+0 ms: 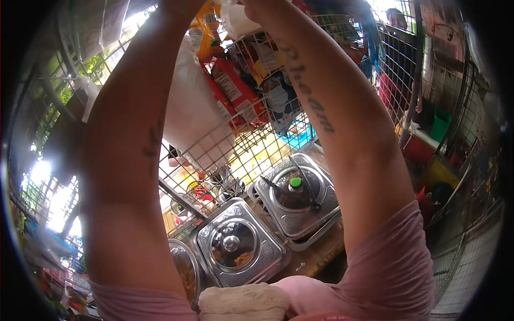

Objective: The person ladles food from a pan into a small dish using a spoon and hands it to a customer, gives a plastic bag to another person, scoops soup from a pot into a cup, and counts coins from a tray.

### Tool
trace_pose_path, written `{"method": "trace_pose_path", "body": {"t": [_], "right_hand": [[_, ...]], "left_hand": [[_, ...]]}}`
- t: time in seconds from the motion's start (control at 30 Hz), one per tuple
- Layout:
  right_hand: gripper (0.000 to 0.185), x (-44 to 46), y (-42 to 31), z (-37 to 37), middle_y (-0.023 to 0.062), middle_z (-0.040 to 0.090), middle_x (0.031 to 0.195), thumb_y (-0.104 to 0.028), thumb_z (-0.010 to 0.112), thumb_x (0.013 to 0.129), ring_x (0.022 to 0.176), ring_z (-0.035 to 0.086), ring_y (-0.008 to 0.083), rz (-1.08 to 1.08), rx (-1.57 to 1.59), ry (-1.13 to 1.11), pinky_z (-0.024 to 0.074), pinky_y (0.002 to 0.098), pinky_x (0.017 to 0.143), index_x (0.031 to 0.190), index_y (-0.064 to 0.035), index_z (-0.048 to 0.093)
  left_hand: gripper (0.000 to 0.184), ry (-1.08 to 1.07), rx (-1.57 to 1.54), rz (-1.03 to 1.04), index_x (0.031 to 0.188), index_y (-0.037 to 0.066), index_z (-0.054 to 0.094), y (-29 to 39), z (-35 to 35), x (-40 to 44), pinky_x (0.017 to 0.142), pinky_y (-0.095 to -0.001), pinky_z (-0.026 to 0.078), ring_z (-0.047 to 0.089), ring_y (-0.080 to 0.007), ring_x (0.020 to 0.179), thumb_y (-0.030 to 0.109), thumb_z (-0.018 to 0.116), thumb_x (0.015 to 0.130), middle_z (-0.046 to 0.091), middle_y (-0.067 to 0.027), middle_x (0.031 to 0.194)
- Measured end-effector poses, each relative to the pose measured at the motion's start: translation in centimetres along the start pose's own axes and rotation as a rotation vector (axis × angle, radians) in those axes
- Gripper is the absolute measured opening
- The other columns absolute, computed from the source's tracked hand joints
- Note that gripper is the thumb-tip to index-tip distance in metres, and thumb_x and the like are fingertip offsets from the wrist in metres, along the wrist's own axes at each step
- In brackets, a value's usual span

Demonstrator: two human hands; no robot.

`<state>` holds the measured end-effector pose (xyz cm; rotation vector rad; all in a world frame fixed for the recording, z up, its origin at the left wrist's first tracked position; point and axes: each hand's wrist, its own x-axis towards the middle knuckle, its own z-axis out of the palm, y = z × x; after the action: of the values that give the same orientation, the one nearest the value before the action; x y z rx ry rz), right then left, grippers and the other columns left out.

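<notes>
Both my arms reach up to the top edge of the head view. Only the lower part of my left hand [184,5] shows, and its fingers are cut off. At the same edge is my right hand [254,12], its fingers likewise out of sight. Between and just below them are a clear-white plastic bag [240,22] and an orange-yellow packet [209,33]; whether either hand holds these I cannot tell. Below hang red packets [230,88] and a dark blue packet [279,96] against a wire grid [251,142]. A large white plastic bag [190,107] hangs beside them.
Beneath my arms stand metal food trays with glass-windowed lids, one with a silver knob [231,243], another with a green knob [295,183] and dark tongs [305,184] on it. A round lidded dish [184,267] sits left. Beyond the mesh at right stands a person [393,80].
</notes>
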<state>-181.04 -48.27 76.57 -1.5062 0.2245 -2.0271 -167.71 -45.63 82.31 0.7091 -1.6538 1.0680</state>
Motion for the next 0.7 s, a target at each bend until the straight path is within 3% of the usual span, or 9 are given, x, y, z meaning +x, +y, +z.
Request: {"method": "trace_pose_path", "body": {"t": [0.13,0.2,0.27,0.4,0.5,0.53,0.57,0.67,0.7], "right_hand": [[0.023,0.8,2.0,0.2,0.0078,0.069,0.094,-0.025,0.065,0.097,0.080,0.060,0.0168,-0.070,0.191,-0.106,0.0482,0.0312,0.072,0.102,-0.0042,0.072],[0.022,2.6,5.0,-0.2,0.0119,0.069,0.104,-0.020,0.061,0.096,0.091,0.063,0.0225,-0.701,-0.305,0.085,0.0507,0.0355,0.080,0.105,-0.0018,0.071],[0.028,4.0,6.5,-1.3,0.0176,0.065,0.122,-0.010,0.054,0.094,0.116,0.060,0.0310,-1.171,-0.953,0.074,0.0484,0.0410,0.097,0.115,-0.0021,0.070],[0.037,-1.5,1.5,0.6,0.0166,0.058,0.137,-0.017,0.053,0.095,0.119,0.060,0.0326,-0.403,-0.480,-0.001,0.0482,0.0391,0.100,0.128,-0.0146,0.069],[0.040,2.7,5.8,-0.2,0.0145,0.055,0.143,-0.021,0.056,0.093,0.121,0.059,0.0317,-0.767,-0.745,-0.011,0.0478,0.0392,0.102,0.131,-0.0158,0.067],[0.035,0.8,4.3,1.1,0.0140,0.060,0.135,-0.019,0.058,0.090,0.126,0.054,0.0258,-0.446,-0.498,0.125,0.0447,0.0368,0.104,0.121,-0.0139,0.071],[0.033,-0.2,2.6,1.7,0.0128,0.062,0.127,-0.018,0.060,0.088,0.118,0.056,0.0247,-0.520,-0.730,0.053,0.0465,0.0362,0.099,0.118,-0.0127,0.071],[0.027,-1.8,-1.0,2.2,0.0093,0.067,0.103,-0.014,0.066,0.083,0.092,0.063,0.0215,-0.725,-1.434,-0.173,0.0517,0.0344,0.082,0.110,-0.0090,0.070],[0.028,0.2,1.4,1.9,0.0091,0.068,0.096,-0.012,0.067,0.083,0.087,0.064,0.0201,-0.709,-1.155,-0.162,0.0527,0.0341,0.078,0.110,-0.0077,0.068]], "left_hand": [[0.020,-0.034,-0.371,-0.232,0.078,0.000,0.068,1.2,-1.3,-0.9,0.061,-0.0399,0.052,0.065,-0.0265,0.063,0.019,0.067,0.084,0.068,-0.0134,0.070],[0.020,-0.100,-0.716,-0.405,0.082,0.000,0.070,1.7,-1.6,-1.6,0.057,-0.0333,0.049,0.059,-0.0134,0.060,0.018,0.062,0.086,0.064,-0.0065,0.068],[0.019,-0.126,-0.607,-0.445,0.084,0.001,0.069,3.6,-2.7,-2.8,0.057,-0.0325,0.048,0.058,-0.0132,0.060,0.018,0.062,0.087,0.064,-0.0073,0.069],[0.021,-0.130,-0.509,-0.415,0.092,0.003,0.070,4.5,-3.6,-6.1,0.065,-0.0343,0.049,0.060,-0.0156,0.069,0.023,0.064,0.089,0.066,-0.0064,0.073],[0.026,-0.316,-0.669,-0.415,0.110,0.004,0.069,4.3,-5.1,-8.3,0.077,-0.0328,0.053,0.065,-0.0175,0.082,0.023,0.063,0.093,0.068,-0.0084,0.088],[0.018,-0.252,-0.616,-0.402,0.099,0.002,0.067,5.7,-6.1,-9.2,0.075,-0.0344,0.053,0.066,-0.0206,0.078,0.018,0.064,0.089,0.069,-0.0105,0.086],[0.012,-0.190,-0.564,-0.388,0.089,0.001,0.066,7.0,-7.0,-10.1,0.072,-0.0359,0.053,0.067,-0.0237,0.074,0.012,0.065,0.086,0.069,-0.0126,0.083],[0.006,-0.175,-0.485,0.191,0.085,0.003,0.059,7.4,-9.0,-13.9,0.081,-0.0355,0.053,0.065,-0.0241,0.096,0.008,0.063,0.086,0.064,-0.0124,0.098],[0.007,-0.326,-0.841,-0.107,0.086,0.003,0.058,9.7,-11.5,-16.2,0.087,-0.0379,0.052,0.061,-0.0293,0.106,0.002,0.063,0.083,0.063,-0.0154,0.105]]}}
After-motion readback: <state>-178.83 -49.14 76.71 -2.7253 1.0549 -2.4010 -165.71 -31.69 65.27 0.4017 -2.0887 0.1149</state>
